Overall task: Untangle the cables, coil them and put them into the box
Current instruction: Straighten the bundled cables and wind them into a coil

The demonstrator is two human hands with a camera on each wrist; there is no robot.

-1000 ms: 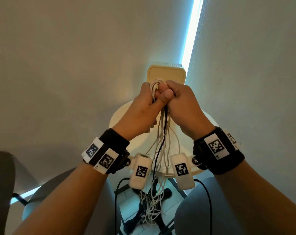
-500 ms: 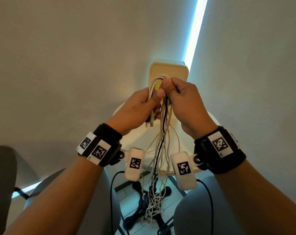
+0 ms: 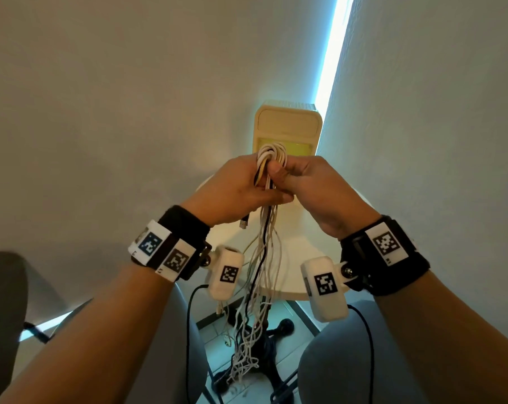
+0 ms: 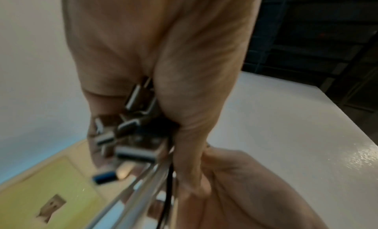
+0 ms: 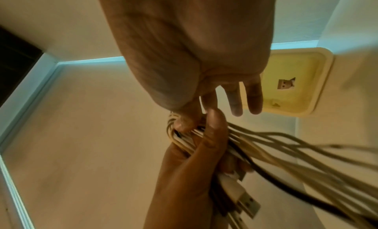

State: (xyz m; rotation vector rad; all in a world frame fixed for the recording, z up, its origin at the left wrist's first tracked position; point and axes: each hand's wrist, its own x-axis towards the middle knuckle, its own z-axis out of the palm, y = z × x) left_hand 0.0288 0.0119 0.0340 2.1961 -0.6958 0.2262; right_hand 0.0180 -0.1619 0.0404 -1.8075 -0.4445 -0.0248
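A bundle of white cables with one black cable (image 3: 271,154) is looped at the top, and its strands (image 3: 264,258) hang down past the table edge. My left hand (image 3: 241,188) grips the bundle, with USB plugs (image 4: 131,135) poking out below the fist. My right hand (image 3: 311,182) pinches the loop between thumb and forefinger (image 5: 190,119), its other fingers stretched out. The open cream box (image 3: 287,123), yellow inside (image 5: 296,80), stands behind the hands on the round white table (image 3: 314,252).
The box sits in the corner where two pale walls meet. Below are my grey-trousered knees (image 3: 349,360), the table's black base (image 3: 276,330) and a tiled floor. A dark chair (image 3: 2,301) stands at the left.
The loop of cables now sticks out further above my hands. Both hands sit lower against the box, so its yellow inside shows. My right thumb has shifted onto the loop.
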